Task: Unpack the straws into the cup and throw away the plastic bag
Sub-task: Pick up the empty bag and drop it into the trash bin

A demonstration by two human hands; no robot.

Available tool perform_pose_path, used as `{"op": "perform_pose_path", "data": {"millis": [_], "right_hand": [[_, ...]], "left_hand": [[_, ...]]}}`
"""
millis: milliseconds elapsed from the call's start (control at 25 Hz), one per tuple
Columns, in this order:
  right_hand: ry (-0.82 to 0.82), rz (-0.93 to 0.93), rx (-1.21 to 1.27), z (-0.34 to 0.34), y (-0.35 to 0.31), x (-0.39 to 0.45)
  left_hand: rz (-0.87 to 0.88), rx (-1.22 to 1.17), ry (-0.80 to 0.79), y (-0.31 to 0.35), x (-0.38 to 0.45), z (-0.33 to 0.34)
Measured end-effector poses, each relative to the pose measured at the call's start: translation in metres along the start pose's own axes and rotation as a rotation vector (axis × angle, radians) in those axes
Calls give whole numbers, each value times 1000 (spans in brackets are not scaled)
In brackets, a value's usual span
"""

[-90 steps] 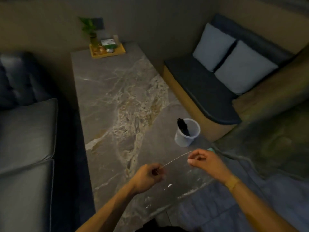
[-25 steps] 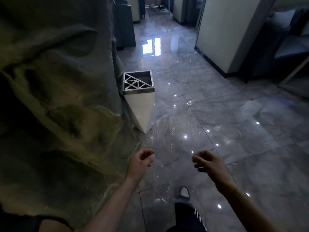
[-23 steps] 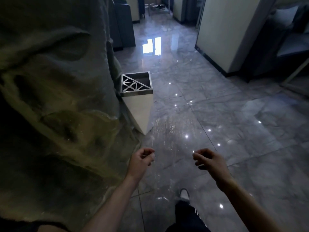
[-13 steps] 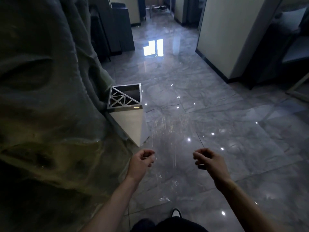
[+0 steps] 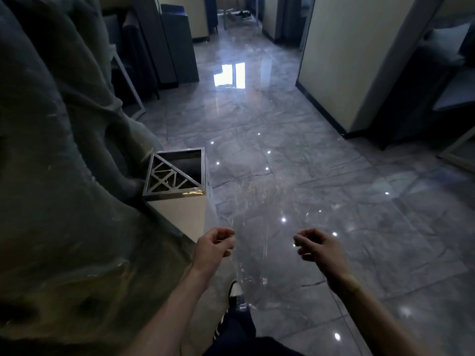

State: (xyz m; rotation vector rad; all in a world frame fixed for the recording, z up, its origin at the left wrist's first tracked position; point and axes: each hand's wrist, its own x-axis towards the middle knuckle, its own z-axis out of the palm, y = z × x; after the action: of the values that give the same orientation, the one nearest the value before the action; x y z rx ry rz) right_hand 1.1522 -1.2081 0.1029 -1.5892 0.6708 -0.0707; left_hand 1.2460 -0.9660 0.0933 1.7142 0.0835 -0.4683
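Clear plastic is what matters here: the bag point(image 5: 257, 227), thin and see-through, is held out flat in front of the body, above a shoe point(image 5: 235, 290) and the shiny grey floor point(image 5: 334, 176). One edge is pinched in the left hand point(image 5: 214, 246), with the fingers curled tight on it. The right hand point(image 5: 317, 246) is curled narrow too, and the other edge seems to be nipped in its fingertips, though the plastic is so clear that this cannot be seen for sure. No straws and no cup can be seen, so that part is judged to be done, and only the throwing away is left. A little further off, to the left, a bin point(image 5: 177, 194) is stood beside a lumpy rock wall point(image 5: 64, 176). Its square top is half covered by a metal grille point(image 5: 167, 177), and only the far right half is an open dark hole. To do this step well, the bag should first be scrunched into a small ball, because a flat light sheet can be caught by the air and can float away. The ball should then be carried right over the open half, not the grille, and let go low down, close to the hole. Beyond the bin, the floor runs on to a pale wall point(image 5: 347, 60) and dark furniture.
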Motion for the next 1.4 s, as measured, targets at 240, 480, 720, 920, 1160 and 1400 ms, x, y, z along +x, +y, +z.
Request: {"op": "perform_pose_path", "data": {"millis": [240, 480, 720, 920, 1160, 1400], "right_hand": [[-26, 25, -69, 26, -47, 99], [-55, 31, -91, 55, -87, 175], [-71, 24, -103, 66, -114, 250], [-121, 24, -114, 69, -133, 330], [-250, -9, -149, 62, -184, 444], [-472, -16, -267, 71, -237, 542]], "left_hand": [[-34, -18, 14, 32, 101, -9], [-47, -26, -25, 64, 190, -28], [-53, -69, -7, 91, 257, -24], [-34, -43, 60, 109, 318, -12], [-40, -86, 167, 146, 400, 14], [-81, -174, 327, 170, 456, 29]]}}
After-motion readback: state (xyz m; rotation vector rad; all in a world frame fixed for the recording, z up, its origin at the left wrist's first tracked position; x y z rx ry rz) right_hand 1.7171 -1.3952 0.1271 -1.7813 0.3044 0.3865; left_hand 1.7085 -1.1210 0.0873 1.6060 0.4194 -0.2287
